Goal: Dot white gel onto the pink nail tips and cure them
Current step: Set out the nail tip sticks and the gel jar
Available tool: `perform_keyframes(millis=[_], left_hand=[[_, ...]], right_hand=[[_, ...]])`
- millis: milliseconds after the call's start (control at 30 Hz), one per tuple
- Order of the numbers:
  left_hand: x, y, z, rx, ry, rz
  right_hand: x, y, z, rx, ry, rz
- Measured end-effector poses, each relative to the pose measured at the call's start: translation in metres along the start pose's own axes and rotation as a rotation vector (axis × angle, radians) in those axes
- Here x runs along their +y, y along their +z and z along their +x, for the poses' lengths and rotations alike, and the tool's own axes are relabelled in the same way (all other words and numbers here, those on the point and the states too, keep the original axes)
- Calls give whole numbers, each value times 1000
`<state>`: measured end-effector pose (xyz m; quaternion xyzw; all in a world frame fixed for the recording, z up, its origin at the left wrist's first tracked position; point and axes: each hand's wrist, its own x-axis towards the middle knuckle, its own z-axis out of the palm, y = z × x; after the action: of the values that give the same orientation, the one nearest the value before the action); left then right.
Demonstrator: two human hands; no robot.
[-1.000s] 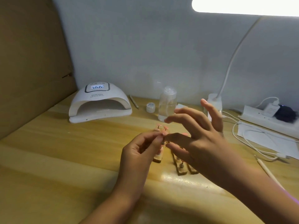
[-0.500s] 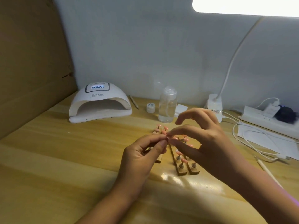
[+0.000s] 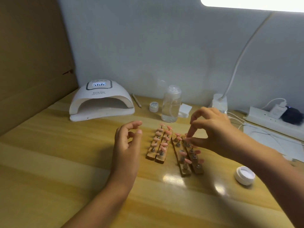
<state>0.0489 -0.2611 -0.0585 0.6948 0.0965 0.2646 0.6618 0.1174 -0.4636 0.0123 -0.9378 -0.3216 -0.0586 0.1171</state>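
- At mid-surface, pink nail tips [image 3: 164,143] stand on wooden strips [image 3: 160,159]; fingers of the right hand [image 3: 212,129] pinch one tip, apparently seating it.
- Left hand [image 3: 127,145] hovers beside them, loosely curled, empty.
- Dotting looks unstarted; next calls for a tool dipped in the open white gel pot [image 3: 245,175].

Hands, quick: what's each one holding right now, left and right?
Left hand: open, fingers loosely curled, holding nothing.
Right hand: pinching a pink nail tip at the far end of a wooden holder.
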Motion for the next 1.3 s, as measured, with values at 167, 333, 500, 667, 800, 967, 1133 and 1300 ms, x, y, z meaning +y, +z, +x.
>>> perform_keyframes(millis=[167, 333, 500, 667, 800, 967, 1133, 1300], left_hand=[[1, 1, -1, -26, -40, 10], [3, 2, -1, -48, -47, 1], [2, 1, -1, -53, -65, 10], [1, 1, -1, -58, -77, 15], [1, 2, -1, -57, -82, 10], [0, 1, 0, -68, -87, 12], [-1, 2, 0, -72, -94, 5], [-3, 2, 1, -74, -94, 0]], right_hand=[[-1, 9, 3, -45, 56, 31], [-2, 13, 5, -78, 52, 13], [-1, 17, 6, -66, 20, 13], [-1, 18, 4, -52, 20, 33], [-2, 18, 2, -46, 21, 58], [-5, 19, 1, -7, 34, 125], [-7, 14, 3, 13, 77, 233], [-6, 20, 1, -42, 109, 184]])
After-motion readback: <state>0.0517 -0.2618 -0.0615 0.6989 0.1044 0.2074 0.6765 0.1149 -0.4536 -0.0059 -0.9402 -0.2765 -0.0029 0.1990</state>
